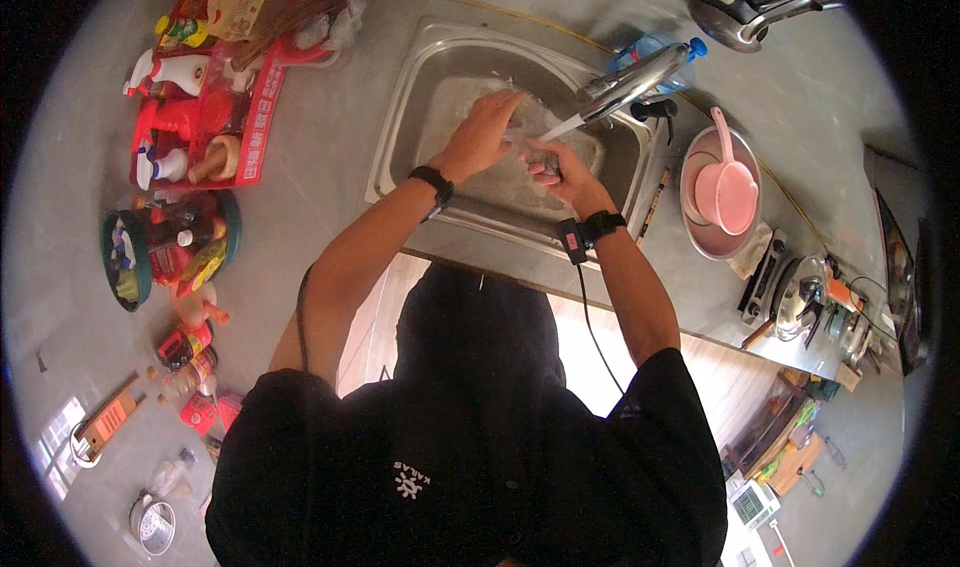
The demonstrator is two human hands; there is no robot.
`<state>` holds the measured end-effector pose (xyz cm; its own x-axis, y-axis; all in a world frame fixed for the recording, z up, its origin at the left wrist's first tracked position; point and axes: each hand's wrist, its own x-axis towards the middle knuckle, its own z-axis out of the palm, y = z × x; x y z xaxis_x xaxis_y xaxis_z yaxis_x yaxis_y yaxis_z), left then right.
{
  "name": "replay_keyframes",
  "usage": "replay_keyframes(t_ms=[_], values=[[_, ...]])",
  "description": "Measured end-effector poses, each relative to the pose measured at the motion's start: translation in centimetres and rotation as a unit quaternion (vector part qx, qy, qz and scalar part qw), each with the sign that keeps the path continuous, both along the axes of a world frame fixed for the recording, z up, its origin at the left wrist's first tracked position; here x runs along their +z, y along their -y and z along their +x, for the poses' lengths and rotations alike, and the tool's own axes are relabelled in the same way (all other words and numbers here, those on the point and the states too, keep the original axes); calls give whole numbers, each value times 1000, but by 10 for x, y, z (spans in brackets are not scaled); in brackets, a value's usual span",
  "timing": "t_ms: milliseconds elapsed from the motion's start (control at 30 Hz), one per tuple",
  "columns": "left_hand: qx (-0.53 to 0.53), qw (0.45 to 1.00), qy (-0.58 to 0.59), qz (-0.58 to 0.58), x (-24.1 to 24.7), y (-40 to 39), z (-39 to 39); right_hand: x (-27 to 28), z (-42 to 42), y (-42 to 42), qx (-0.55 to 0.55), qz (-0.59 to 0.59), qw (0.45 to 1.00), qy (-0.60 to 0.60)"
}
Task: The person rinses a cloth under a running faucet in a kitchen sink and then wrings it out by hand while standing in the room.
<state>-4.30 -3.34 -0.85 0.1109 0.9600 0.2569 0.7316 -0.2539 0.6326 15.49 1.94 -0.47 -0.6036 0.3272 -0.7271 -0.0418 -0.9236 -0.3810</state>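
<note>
A stainless steel sink [397,124] lies before me, with shallow, foamy water over its bottom. From the chrome faucet [637,83] a white stream falls between my hands. My right hand [566,169] is curled around a small dark grey object [551,164], possibly a scouring pad; splashing water blurs it. Close on the other side of the stream is my left hand [480,135], its fingers stretched toward the faucet side. Something clear shows between the hands, but I cannot tell whether it is glass or just water. Both wrists carry black bands.
Right of the sink, a pink ladle [726,198] rests in a metal basin [694,229]. A plastic bottle [652,64] with a blue cap stands behind the faucet. Farther right is a lidded pan [799,297] by a gas stove. At left, a red crate [259,128] holds spray bottles and a mortar.
</note>
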Motion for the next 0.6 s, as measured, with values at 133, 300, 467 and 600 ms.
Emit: replay_keyframes(t_ms=[133,300,467,600], values=[[-14,1000,7,-3,-1,14,16,-7,9,5,-116,-212,968,-69],[-43,997,62,-32,-6,8,14,1,8,10,35,-230,955,-182],[-125,990,-52,-51,-9,-3,4,-13,9,-14,347,234,903,95],[-85,966,-182,-163,-2,-16,22,-24,-1,-7,343,621,666,232]])
